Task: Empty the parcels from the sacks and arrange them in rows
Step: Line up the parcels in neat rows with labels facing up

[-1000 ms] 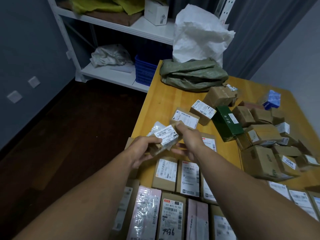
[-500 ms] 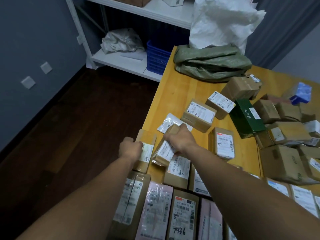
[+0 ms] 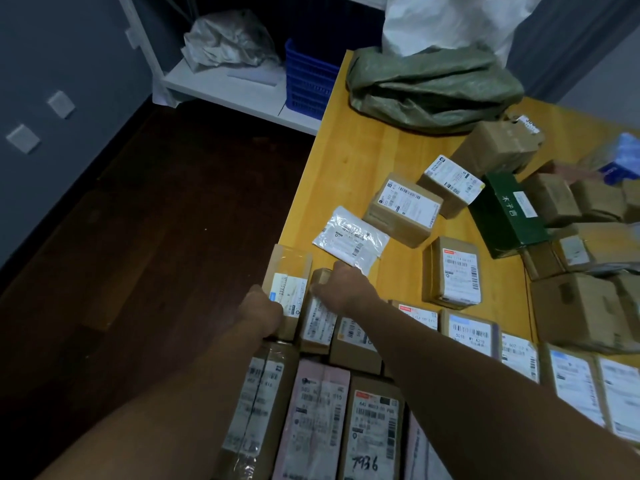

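One parcel (image 3: 317, 323) beneath right hand (image 3: 343, 289); left hand (image 3: 261, 311) seemingly grips neighbouring box (image 3: 289, 268).

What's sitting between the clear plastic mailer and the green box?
A brown labelled box lies between the clear plastic mailer and the green box; head view.

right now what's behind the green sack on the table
A white sack rises right behind the green sack. Its lower part is covered by the green one, and what either holds cannot be seen.
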`<move>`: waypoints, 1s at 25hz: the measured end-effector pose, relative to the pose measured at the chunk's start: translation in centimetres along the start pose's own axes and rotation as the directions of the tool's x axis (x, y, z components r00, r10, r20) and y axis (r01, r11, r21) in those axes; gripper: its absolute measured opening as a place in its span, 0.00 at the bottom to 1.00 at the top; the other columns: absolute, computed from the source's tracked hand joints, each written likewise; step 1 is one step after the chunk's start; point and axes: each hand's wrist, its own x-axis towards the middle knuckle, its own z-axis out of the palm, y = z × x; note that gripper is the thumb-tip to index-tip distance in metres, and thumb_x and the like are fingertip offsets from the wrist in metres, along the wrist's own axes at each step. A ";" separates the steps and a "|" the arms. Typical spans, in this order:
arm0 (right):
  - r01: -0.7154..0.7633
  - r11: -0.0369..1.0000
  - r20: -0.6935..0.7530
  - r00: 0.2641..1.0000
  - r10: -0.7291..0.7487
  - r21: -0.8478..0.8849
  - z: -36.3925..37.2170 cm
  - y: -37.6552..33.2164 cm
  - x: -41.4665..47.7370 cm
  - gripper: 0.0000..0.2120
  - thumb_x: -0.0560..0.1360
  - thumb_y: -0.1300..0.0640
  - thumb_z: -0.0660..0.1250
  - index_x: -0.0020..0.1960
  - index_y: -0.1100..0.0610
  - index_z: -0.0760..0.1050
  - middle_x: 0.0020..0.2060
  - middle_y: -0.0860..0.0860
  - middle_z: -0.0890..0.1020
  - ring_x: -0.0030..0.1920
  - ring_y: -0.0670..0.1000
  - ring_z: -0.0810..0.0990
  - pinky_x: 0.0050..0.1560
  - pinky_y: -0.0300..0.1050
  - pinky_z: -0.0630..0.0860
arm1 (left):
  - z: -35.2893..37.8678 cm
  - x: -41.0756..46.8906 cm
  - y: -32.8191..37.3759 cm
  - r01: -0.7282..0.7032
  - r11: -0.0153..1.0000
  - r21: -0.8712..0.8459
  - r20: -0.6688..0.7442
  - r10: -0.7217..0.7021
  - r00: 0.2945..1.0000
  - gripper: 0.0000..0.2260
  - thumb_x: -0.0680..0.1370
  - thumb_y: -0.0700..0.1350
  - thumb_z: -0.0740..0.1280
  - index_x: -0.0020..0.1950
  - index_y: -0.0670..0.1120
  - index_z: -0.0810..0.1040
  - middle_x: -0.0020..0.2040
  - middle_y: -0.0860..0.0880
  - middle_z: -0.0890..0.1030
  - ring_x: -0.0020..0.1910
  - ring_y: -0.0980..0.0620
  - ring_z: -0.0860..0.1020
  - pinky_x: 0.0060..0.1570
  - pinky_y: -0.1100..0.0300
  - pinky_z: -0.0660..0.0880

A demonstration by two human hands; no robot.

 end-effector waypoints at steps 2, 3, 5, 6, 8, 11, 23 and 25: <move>-0.009 1.000 0.005 1.000 0.010 -0.011 -0.1 0.1 0.1 0.29 0.76 0.38 0.65 0.67 0.57 0.67 0.65 0.59 0.72 0.64 0.61 0.74 0.62 0.56 0.75 | 0.0 0.1 0.1 -0.005 1.000 0.002 0.001 0.005 1.000 0.14 0.76 0.38 0.68 0.60 0.39 0.71 0.63 0.40 0.78 0.61 0.39 0.77 0.58 0.48 0.77; -0.006 1.000 0.006 1.000 0.006 -0.015 -0.1 0.1 0.1 0.29 0.76 0.39 0.65 0.68 0.57 0.67 0.66 0.59 0.71 0.64 0.61 0.74 0.63 0.57 0.75 | -0.1 0.1 0.3 -0.002 1.000 -0.008 0.008 0.002 1.000 0.14 0.77 0.38 0.68 0.60 0.40 0.71 0.62 0.40 0.78 0.61 0.40 0.78 0.58 0.48 0.77; 0.014 1.000 0.002 1.000 -0.014 -0.023 -0.2 0.0 0.0 0.27 0.78 0.41 0.65 0.69 0.58 0.65 0.66 0.59 0.69 0.65 0.62 0.73 0.62 0.57 0.74 | -0.2 0.1 0.5 0.007 1.000 -0.023 0.016 -0.007 1.000 0.13 0.77 0.38 0.68 0.61 0.40 0.71 0.62 0.41 0.78 0.61 0.41 0.78 0.56 0.50 0.78; 0.019 1.000 -0.007 1.000 -0.019 -0.022 -0.4 0.1 -0.1 0.26 0.78 0.43 0.65 0.68 0.58 0.65 0.66 0.59 0.68 0.64 0.62 0.74 0.61 0.56 0.74 | -0.3 0.1 0.7 0.008 1.000 -0.028 0.012 -0.008 1.000 0.13 0.77 0.38 0.67 0.61 0.40 0.70 0.63 0.40 0.78 0.61 0.40 0.78 0.56 0.51 0.77; 0.015 1.000 -0.030 0.999 -0.015 -0.012 -0.8 0.7 -0.2 0.23 0.78 0.47 0.64 0.66 0.58 0.66 0.64 0.58 0.69 0.61 0.61 0.75 0.58 0.55 0.75 | -0.4 -0.2 1.0 0.018 0.999 -0.050 0.012 -0.018 1.000 0.15 0.78 0.38 0.67 0.63 0.39 0.69 0.63 0.39 0.78 0.62 0.39 0.77 0.57 0.50 0.77; -0.013 1.000 -0.059 0.998 0.013 -0.002 -1.9 1.7 -0.3 0.20 0.78 0.48 0.64 0.63 0.58 0.68 0.62 0.58 0.70 0.58 0.60 0.76 0.56 0.54 0.76 | -1.1 -0.5 1.7 0.060 0.995 -0.083 -0.009 -0.061 0.998 0.20 0.77 0.39 0.64 0.68 0.37 0.67 0.65 0.37 0.76 0.63 0.37 0.75 0.59 0.49 0.74; -0.081 0.993 -0.145 0.985 0.092 0.082 -6.5 3.8 -3.5 0.13 0.75 0.49 0.65 0.57 0.54 0.72 0.55 0.55 0.78 0.53 0.59 0.79 0.45 0.47 0.75 | -2.8 -3.4 6.9 -0.102 0.988 -0.112 -0.126 0.087 0.988 0.17 0.76 0.40 0.63 0.65 0.41 0.71 0.61 0.39 0.76 0.59 0.37 0.76 0.58 0.46 0.76; -0.136 0.987 -0.182 0.972 0.150 0.088 -7.6 5.9 -3.7 0.13 0.75 0.50 0.65 0.57 0.55 0.73 0.56 0.56 0.78 0.55 0.59 0.78 0.48 0.48 0.75 | -1.5 -4.0 9.1 -0.154 0.981 -0.121 -0.095 0.143 0.985 0.20 0.76 0.40 0.63 0.68 0.41 0.69 0.60 0.40 0.77 0.57 0.37 0.76 0.52 0.49 0.77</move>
